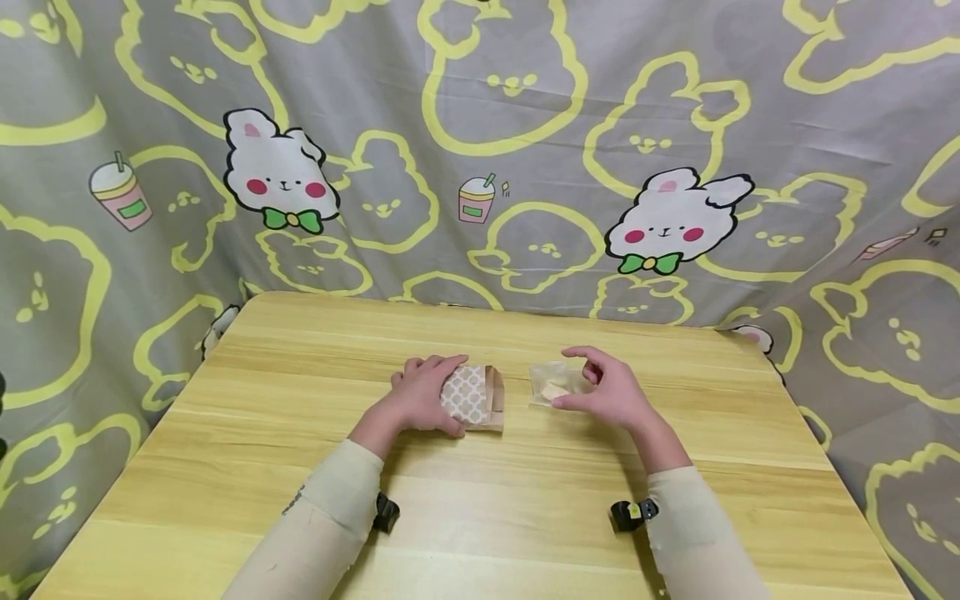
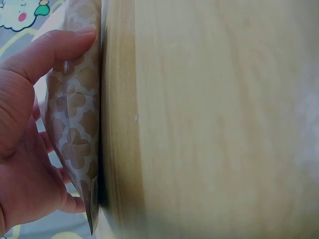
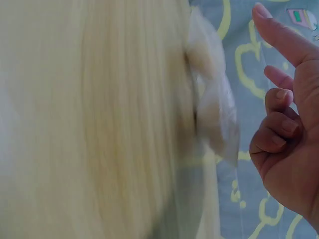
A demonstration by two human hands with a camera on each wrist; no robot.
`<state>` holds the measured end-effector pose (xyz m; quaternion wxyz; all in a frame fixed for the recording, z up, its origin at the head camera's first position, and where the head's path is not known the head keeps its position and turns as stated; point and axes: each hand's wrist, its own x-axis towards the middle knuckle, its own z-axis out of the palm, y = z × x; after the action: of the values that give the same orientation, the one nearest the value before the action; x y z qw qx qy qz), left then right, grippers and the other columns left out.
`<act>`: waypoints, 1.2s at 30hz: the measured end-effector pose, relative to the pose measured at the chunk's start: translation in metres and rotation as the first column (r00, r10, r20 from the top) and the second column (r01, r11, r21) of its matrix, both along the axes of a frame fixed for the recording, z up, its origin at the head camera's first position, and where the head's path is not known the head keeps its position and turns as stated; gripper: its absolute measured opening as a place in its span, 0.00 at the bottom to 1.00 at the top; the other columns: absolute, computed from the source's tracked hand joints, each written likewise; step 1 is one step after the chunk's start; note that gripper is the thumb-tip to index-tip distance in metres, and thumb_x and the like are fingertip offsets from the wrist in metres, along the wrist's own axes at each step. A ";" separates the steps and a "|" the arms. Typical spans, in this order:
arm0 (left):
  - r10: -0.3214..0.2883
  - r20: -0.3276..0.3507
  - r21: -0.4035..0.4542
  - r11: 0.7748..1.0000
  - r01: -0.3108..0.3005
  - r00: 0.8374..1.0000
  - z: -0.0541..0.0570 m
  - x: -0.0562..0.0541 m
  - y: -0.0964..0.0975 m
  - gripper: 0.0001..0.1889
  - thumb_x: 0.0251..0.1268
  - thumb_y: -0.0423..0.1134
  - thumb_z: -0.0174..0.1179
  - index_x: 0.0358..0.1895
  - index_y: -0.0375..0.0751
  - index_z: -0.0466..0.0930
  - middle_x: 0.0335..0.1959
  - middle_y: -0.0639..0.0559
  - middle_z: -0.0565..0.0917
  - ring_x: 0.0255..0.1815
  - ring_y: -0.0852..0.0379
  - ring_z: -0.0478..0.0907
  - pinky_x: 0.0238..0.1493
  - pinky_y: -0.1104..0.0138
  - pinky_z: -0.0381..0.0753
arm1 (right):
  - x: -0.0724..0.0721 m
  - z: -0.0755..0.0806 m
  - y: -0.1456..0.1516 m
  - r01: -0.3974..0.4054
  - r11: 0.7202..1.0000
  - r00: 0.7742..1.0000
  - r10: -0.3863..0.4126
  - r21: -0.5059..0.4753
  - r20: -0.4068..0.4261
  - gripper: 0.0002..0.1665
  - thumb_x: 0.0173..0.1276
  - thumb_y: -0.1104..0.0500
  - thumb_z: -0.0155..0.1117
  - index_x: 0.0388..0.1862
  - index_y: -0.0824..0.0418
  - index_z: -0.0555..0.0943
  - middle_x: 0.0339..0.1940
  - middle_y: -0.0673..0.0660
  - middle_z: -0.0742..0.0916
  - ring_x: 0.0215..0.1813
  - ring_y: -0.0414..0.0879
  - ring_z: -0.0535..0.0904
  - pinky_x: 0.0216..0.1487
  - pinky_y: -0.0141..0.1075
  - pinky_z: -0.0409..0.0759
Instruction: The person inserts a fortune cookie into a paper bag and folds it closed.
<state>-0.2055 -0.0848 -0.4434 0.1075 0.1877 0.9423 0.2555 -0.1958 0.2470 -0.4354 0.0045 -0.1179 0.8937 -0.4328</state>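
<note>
A small brown paper bag (image 1: 465, 394) with a white lattice pattern lies flat on the table, its mouth facing right. My left hand (image 1: 425, 395) grips it from the left, thumb along the near edge and fingers at the far side. In the left wrist view the thumb presses on the patterned bag (image 2: 75, 114). To the right lies a translucent packet (image 1: 542, 379) with a pale piece (image 1: 553, 391) inside. Over the packet's right side hovers my right hand (image 1: 609, 392), thumb and index finger spread apart. The right wrist view shows a gap between those fingers and the packet (image 3: 214, 99).
The wooden table (image 1: 480, 500) reaches back to a grey curtain (image 1: 525, 167) printed with rabbits and cups. A small black device (image 1: 386, 513) is strapped at the left wrist and another black device (image 1: 630, 515) at the right.
</note>
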 end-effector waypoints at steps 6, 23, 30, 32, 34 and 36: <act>-0.002 0.001 -0.012 1.000 0.002 1.000 -0.001 -0.001 -0.001 0.61 0.32 0.53 0.83 0.78 0.59 0.59 0.70 0.49 0.68 0.66 0.39 0.57 0.59 0.41 0.56 | -0.012 -0.009 0.009 -0.033 0.999 0.999 0.033 0.032 0.016 0.49 0.42 0.50 0.88 0.65 0.58 0.78 0.28 0.57 0.68 0.30 0.48 0.62 0.31 0.39 0.62; -0.001 -0.005 -0.022 1.000 0.001 1.000 -0.005 -0.003 -0.001 0.61 0.32 0.53 0.83 0.78 0.59 0.59 0.70 0.50 0.68 0.65 0.40 0.57 0.57 0.43 0.57 | -0.026 -0.025 0.013 -0.102 0.988 0.989 0.089 0.114 0.120 0.59 0.40 0.46 0.88 0.72 0.55 0.72 0.53 0.64 0.78 0.53 0.54 0.72 0.52 0.48 0.72; -0.002 -0.010 -0.038 0.999 0.002 1.000 -0.005 -0.003 -0.001 0.61 0.32 0.55 0.82 0.78 0.60 0.59 0.70 0.51 0.68 0.65 0.42 0.58 0.57 0.45 0.58 | -0.026 -0.019 0.009 -0.137 0.979 0.981 0.113 0.153 0.157 0.61 0.41 0.46 0.88 0.75 0.55 0.70 0.66 0.68 0.75 0.65 0.60 0.71 0.63 0.52 0.69; -0.003 -0.005 -0.041 0.999 0.003 1.000 -0.005 -0.003 -0.001 0.61 0.32 0.55 0.82 0.78 0.60 0.59 0.70 0.51 0.68 0.65 0.42 0.58 0.57 0.45 0.58 | -0.025 -0.017 0.008 -0.142 0.976 0.980 0.116 0.164 0.160 0.61 0.40 0.45 0.88 0.75 0.54 0.70 0.55 0.66 0.80 0.54 0.56 0.75 0.54 0.49 0.73; -0.002 -0.002 -0.045 0.999 0.002 1.000 -0.005 -0.003 -0.001 0.61 0.32 0.55 0.82 0.78 0.61 0.58 0.70 0.51 0.68 0.65 0.42 0.58 0.57 0.45 0.58 | -0.025 -0.016 0.008 -0.146 0.974 0.980 0.117 0.176 0.163 0.61 0.40 0.46 0.88 0.75 0.54 0.70 0.41 0.61 0.78 0.43 0.52 0.72 0.45 0.45 0.71; -0.002 -0.004 -0.043 0.999 0.002 1.000 -0.004 -0.003 -0.001 0.61 0.32 0.55 0.82 0.78 0.60 0.59 0.70 0.51 0.68 0.65 0.42 0.58 0.57 0.44 0.58 | -0.024 -0.014 0.010 -0.142 0.971 0.979 0.110 0.191 0.170 0.61 0.40 0.46 0.88 0.75 0.54 0.69 0.32 0.58 0.73 0.36 0.50 0.67 0.38 0.43 0.67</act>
<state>-0.2081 -0.0853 -0.4471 0.1096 0.1868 0.9476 0.2347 -0.2201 0.2566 -0.4498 0.1150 -0.1386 0.9206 -0.3466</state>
